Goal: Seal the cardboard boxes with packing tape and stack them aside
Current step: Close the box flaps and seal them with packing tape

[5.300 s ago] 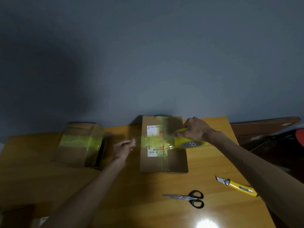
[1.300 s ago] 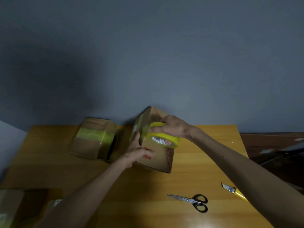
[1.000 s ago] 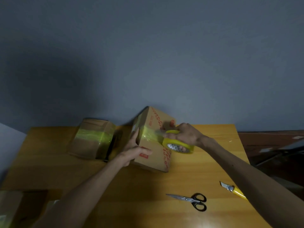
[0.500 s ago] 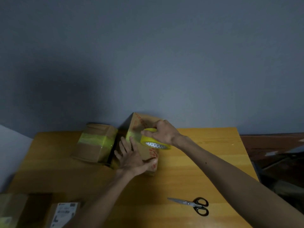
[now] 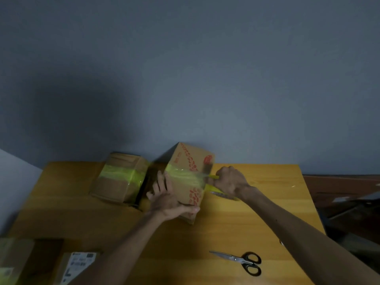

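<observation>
Right grip: the right hand point(image 5: 230, 181) is clenched round a roll of yellow packing tape point(image 5: 214, 189), just right of the box. Most of the roll is hidden under the fingers.
Left grip: the left hand point(image 5: 170, 199) clasps the box's near corner, with the fingers laid up the left face and the thumb hooked across the right one.
Tape: a strip of yellowish clear tape point(image 5: 185, 175) runs taut from the roll and bands the box round its middle.
Task's thing: the brown cardboard box with red print point(image 5: 192, 157) stands near the far middle of the table, close to the grey wall. It looks tipped up, one corner pointing near.
How it handles: I'd guess it is light, since one hand props it. The walls look stiff enough to take the tape's pull, though a hard squeeze mid-face could dent them. Taped patches will likely be slick.
Where to hold: I'd take it by corners and edges, on bare cardboard.
Neighbour: a second brown cardboard box with a yellow band point(image 5: 121, 177) lies just left of it, already taped.
Further out: black-handled scissors point(image 5: 238, 261) lie near right on the yellow wooden table point(image 5: 257, 212). A flat carton with a white label point(image 5: 78, 262) lies near left.
</observation>
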